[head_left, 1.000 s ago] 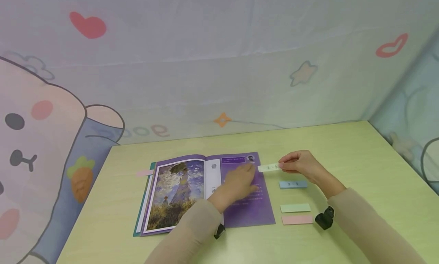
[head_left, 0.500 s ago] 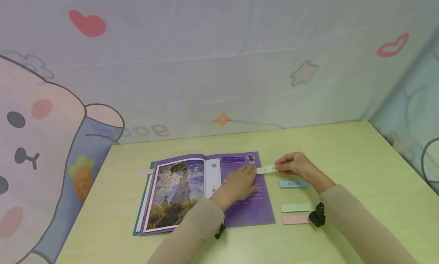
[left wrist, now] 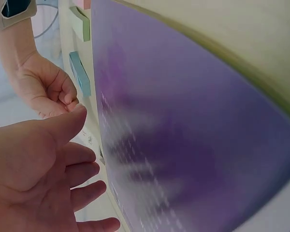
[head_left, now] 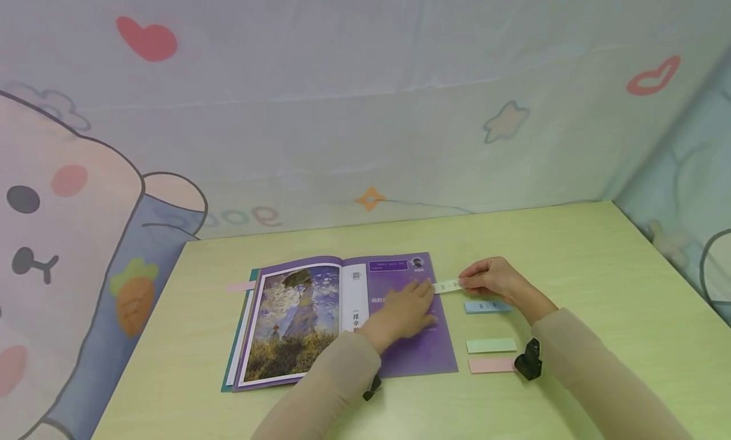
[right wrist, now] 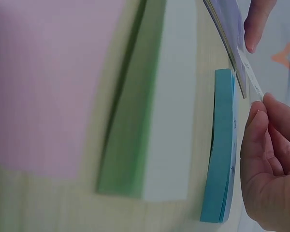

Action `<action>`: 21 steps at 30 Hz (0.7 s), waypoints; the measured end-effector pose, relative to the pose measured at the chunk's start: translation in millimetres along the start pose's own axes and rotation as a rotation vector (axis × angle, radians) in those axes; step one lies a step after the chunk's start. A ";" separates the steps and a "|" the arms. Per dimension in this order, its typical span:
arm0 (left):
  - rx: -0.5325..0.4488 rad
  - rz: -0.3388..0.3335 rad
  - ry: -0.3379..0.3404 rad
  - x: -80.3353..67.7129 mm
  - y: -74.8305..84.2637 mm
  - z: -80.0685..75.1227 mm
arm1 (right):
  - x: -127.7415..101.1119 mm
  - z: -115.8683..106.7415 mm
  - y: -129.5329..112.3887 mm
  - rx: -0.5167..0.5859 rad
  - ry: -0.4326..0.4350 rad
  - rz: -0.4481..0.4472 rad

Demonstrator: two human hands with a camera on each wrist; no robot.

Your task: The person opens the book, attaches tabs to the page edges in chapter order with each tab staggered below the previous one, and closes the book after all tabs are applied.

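Observation:
An open purple book (head_left: 414, 357) lies on the table, a painting on its left page. Over the right page rests my left hand (head_left: 405, 310), fingers extended, their tips at the page's outer edge by the inner end of a pale sticky note strip (head_left: 447, 287). My right hand (head_left: 497, 281) pinches the strip's outer end between thumb and fingers. Handwriting marks the strip, whose inner end meets the page edge. In the right wrist view the strip (right wrist: 251, 77) spans from the fingertips to the book.
To the right of the book lie a blue sticky note pad (head_left: 485, 307) with writing, a green pad (head_left: 491, 346) and a pink pad (head_left: 490, 366). A pink tab (head_left: 242, 287) sticks out of the book's left side. A printed curtain (head_left: 342, 110) hangs behind the table.
My right hand has moved slightly left and down, bringing the strip to the page edge. The left hand has shifted a little right and down, its fingertips now at the strip's inner end.

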State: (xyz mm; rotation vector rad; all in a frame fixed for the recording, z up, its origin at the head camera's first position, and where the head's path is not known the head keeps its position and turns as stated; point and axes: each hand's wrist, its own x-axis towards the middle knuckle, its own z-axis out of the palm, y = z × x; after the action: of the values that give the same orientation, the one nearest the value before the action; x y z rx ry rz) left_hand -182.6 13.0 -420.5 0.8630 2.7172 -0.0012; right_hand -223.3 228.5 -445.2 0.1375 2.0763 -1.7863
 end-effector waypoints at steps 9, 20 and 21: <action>0.007 -0.004 -0.008 3.8 6.6 4.0 | 1.4 -0.8 3.2 -0.008 -0.015 -0.005; 0.014 -0.013 -0.015 4.6 8.3 5.2 | 1.7 -1.7 4.7 0.005 -0.004 0.025; 0.014 -0.016 -0.013 5.6 8.5 5.6 | 1.7 -2.0 4.8 0.004 -0.006 0.027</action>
State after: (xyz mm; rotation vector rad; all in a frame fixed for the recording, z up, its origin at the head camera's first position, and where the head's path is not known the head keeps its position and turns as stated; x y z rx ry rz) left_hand -180.6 22.6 -426.6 0.8423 2.7145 -0.0288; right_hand -223.8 231.0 -450.0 0.1609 2.0572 -1.7734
